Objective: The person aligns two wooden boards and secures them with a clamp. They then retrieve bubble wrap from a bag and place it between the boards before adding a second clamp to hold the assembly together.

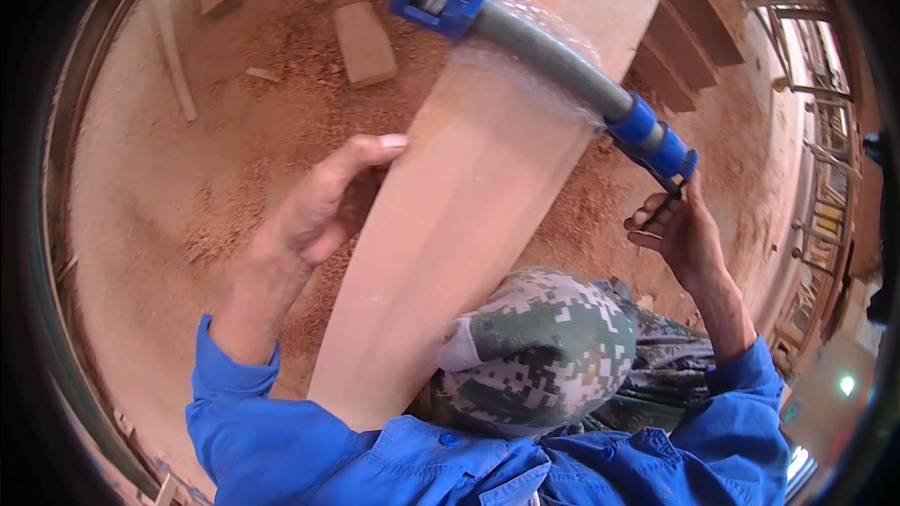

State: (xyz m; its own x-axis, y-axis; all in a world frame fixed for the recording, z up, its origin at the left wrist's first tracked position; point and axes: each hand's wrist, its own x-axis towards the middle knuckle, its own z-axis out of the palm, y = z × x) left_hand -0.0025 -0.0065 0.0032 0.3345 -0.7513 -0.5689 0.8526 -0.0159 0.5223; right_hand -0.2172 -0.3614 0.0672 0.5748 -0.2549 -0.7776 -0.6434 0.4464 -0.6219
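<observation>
A long, pale wooden board (pixel 459 187) slants from my lap up to the far end, where a round hole is cut through it. My left hand (pixel 323 201) grips its left edge, thumb near the top face and fingers hidden beneath. Across the board lies a grey pipe clamp (pixel 553 61) with blue jaws, and bubble wrap (pixel 534 28) sits between pipe and wood. At the clamp's right end, my right hand (pixel 682 230) closes its fingers round the dark crank handle (pixel 661 206), just below the blue screw end (pixel 675 155).
Wood shavings (pixel 234 215) cover the floor. A wooden block (pixel 364 42) and smaller offcuts lie beyond my left hand. Thick curved wooden pieces (pixel 684 28) stand at the far right, and racks (pixel 825 141) line the right side. My camouflage-clad knee (pixel 553 337) is beside the board.
</observation>
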